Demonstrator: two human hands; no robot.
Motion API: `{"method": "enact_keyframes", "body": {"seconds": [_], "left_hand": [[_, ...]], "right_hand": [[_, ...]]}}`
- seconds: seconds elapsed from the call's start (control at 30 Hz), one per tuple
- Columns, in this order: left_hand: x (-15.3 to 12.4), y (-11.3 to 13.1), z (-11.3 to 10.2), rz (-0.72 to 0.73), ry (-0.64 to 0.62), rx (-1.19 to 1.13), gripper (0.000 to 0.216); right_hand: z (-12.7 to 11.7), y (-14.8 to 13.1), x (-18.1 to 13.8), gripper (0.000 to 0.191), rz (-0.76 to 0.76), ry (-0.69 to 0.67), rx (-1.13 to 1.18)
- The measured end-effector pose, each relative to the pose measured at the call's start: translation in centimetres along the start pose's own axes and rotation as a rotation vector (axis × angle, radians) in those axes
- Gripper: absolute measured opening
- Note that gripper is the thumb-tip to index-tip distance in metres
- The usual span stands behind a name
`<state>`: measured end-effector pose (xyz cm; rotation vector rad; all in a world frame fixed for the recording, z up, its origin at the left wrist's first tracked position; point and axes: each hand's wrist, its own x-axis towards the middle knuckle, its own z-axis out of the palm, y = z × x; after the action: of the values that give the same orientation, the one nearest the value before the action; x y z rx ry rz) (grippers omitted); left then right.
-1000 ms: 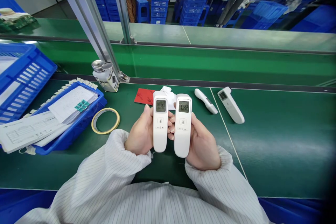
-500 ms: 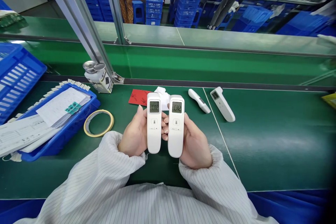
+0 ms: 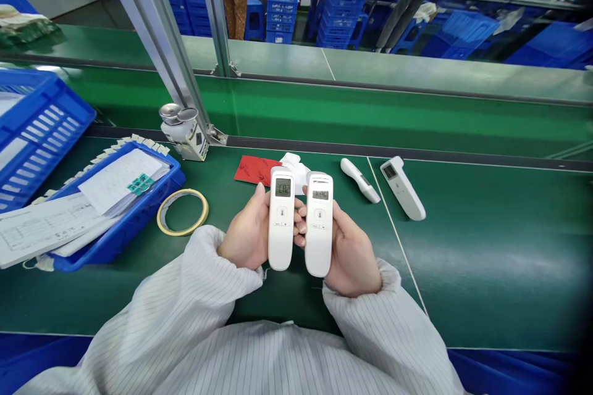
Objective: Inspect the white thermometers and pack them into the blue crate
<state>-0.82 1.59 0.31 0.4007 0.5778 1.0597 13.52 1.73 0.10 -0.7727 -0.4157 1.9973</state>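
- Left hand: grip closed around a white thermometer, above the worktop toward its near edge.
- Right hand: closed likewise around a second thermometer, just beside the first (both face up).
- Along the far edge: red card, white tissue, third thermometer, fourth thermometer.
- Left, between near and far edges: tape roll, near a blue tray.
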Motion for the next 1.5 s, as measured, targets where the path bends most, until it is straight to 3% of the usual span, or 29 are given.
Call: {"method": "enact_keyframes", "body": {"seconds": [0.37,0.47,0.6,0.73,0.83,1.07,1.5], "left_hand": [[0.6,0.0,-0.2,-0.069,0.048,-0.085,0.064],[0.6,0.1,-0.5,-0.076,0.164,-0.043,0.054],[0.7,0.1,-0.9,0.063,0.315,0.102,0.042],[0.8,0.0,-0.9,0.127,0.249,0.068,0.033],[0.8,-0.1,-0.9,0.093,0.192,0.035,0.03],[0.6,-0.2,-0.5,0.043,0.167,0.053,0.033],[0.6,-0.1,-0.4,0.037,0.134,0.027,0.032]], "right_hand": [[-0.1,0.0,0.3,0.046,0.052,0.018,0.035],[-0.1,-0.1,0.2,0.053,0.061,0.012,0.009],[0.3,-0.2,0.1,0.048,0.014,0.037,-0.053],[0.6,-0.1,-0.1,0.034,-0.036,0.08,-0.119],[0.4,0.1,-0.3,0.03,-0.073,0.052,-0.162],[0.2,0.5,-0.6,0.028,-0.086,-0.061,-0.193],[0.7,0.4,-0.9,0.025,-0.081,-0.06,-0.169]]}}
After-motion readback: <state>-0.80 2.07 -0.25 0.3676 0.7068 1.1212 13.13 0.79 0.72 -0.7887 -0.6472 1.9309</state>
